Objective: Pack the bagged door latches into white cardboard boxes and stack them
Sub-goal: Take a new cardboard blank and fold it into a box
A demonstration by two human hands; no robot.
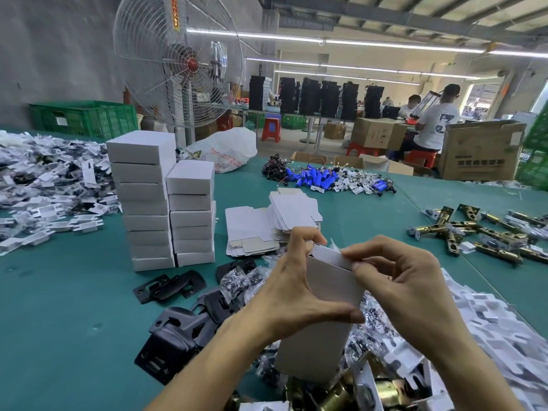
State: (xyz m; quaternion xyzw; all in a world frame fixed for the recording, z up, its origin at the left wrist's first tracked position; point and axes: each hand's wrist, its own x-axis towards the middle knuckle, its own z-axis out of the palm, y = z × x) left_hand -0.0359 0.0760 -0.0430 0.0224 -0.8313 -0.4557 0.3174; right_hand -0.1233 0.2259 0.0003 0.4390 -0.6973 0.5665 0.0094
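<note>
White cardboard box (326,289) stands upright, left grip (284,295) clasping its side, right grip (406,280) pinching its top flap (329,256).

Matt white cardboard box (323,295), shiny brass latches (462,229) (clear glossy bags), matt green tabletop (74,307)

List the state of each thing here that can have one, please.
white box: held on end, top flap not yet tucked in.
left hand: grips the box body.
right hand: pinches the top flap.
stacked boxes: closed, two stacks, left one taller.
box blanks: flat, unfolded, piled.
brown carton: top flaps open.
</note>
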